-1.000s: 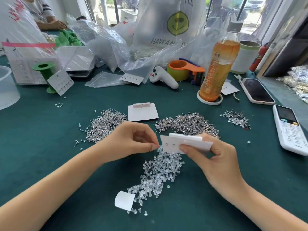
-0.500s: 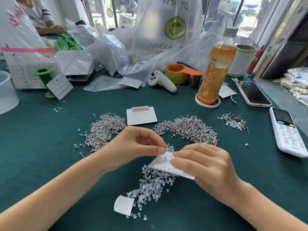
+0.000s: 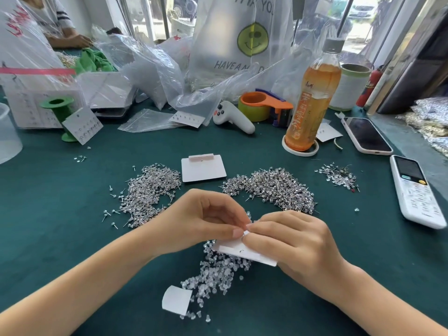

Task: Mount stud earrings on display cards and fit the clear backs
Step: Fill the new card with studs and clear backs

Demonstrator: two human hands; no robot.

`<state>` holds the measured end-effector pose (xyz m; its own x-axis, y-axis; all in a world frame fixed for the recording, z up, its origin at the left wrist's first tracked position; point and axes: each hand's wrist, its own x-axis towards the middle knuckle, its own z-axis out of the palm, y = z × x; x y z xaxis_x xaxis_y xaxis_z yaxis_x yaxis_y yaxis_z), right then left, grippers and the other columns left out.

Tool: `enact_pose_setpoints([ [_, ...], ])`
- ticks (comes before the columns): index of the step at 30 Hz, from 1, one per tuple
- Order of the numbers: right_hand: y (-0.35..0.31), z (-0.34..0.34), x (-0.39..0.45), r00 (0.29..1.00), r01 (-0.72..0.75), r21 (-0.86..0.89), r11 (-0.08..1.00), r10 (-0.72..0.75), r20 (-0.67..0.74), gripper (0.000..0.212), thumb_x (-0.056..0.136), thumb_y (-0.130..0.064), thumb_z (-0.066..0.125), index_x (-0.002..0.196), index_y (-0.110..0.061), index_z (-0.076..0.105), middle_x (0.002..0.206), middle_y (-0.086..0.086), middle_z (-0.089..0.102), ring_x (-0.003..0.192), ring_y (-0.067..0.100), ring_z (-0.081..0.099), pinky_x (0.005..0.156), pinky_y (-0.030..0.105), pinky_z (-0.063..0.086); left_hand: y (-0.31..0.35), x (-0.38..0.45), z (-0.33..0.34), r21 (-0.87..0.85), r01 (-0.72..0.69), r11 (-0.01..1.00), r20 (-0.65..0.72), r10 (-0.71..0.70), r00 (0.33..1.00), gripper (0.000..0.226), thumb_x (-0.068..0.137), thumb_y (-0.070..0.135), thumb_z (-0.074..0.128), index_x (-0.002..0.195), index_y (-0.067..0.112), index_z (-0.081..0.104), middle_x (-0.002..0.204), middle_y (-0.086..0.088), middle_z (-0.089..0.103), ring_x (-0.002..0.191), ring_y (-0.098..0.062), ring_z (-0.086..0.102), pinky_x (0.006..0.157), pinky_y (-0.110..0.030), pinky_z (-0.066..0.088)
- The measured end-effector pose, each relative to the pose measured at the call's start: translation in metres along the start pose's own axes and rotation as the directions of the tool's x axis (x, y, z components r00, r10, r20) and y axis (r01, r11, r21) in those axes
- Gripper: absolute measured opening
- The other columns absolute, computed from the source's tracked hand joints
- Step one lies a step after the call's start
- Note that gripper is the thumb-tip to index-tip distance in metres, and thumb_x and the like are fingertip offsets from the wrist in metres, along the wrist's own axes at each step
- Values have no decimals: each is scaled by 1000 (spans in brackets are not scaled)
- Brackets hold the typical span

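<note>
Over the pile of clear backs (image 3: pixel 218 270), low at centre, a white card (image 3: pixel 244 253) is held tilted by the right hand (image 3: pixel 298 248), whose fingers are curled round its upper edge. The card's top corner is met by the left hand (image 3: pixel 206 221), thumb and forefinger pinched together; what is pinched is too small to tell. At ten o'clock from the hands a heap of studs (image 3: pixel 148 192) is spread on the green table (image 3: pixel 60 214); a second heap (image 3: pixel 271 187) lies at one o'clock. Between the heaps, at twelve o'clock, a blank card (image 3: pixel 203 169) is laid flat. A paper scrap (image 3: pixel 175 299) rests at six o'clock. At two o'clock a bottle (image 3: pixel 312 98) stands upright.
</note>
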<state>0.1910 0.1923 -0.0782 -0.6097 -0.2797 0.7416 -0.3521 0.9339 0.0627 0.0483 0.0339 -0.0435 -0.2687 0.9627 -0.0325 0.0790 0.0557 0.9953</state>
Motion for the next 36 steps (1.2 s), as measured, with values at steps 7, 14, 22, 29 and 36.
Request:
enact_pose_setpoints([
  [7,-1,3,-3,1000,20,-5,1000,-20,-4,17,90,-7,63,78,-12,73,82,-2,71,76,18,66,71,26,53,0,-1,-1,71,5,997,1,-6,1000,18,77,-5,71,87,11,72,84,-3,74,78,-13,69,71,-16,51],
  [14,-2,2,-6,999,32,-12,999,-32,-5,14,88,-5,65,78,-12,72,81,-1,70,77,19,65,73,25,53,0,-1,-1,73,12,997,20,-13,1000,18,77,-3,72,90,8,71,87,-5,74,82,-16,68,76,-20,53],
  [22,-4,1,-1,1000,16,10,1000,-15,-6,26,94,-6,55,77,-11,74,80,-1,70,75,20,66,69,26,54,1,-2,0,45,15,999,-20,-14,1000,11,77,6,73,85,13,73,81,-4,73,75,-13,66,69,-20,52],
  [29,-6,1,-2,999,42,1,999,-42,-6,24,93,-7,56,84,-14,77,76,-1,70,73,17,66,70,23,53,0,-2,1,84,35,996,-31,-33,999,11,78,7,73,86,13,73,79,-9,72,73,-16,65,67,-29,51],
  [36,-7,3,-2,993,120,-56,991,-121,-16,17,90,-9,62,83,-15,76,71,0,68,68,18,65,66,26,55,0,-3,2,165,20,986,-14,-18,1000,12,79,3,73,87,12,73,80,-7,74,74,-14,68,69,-29,56],
])
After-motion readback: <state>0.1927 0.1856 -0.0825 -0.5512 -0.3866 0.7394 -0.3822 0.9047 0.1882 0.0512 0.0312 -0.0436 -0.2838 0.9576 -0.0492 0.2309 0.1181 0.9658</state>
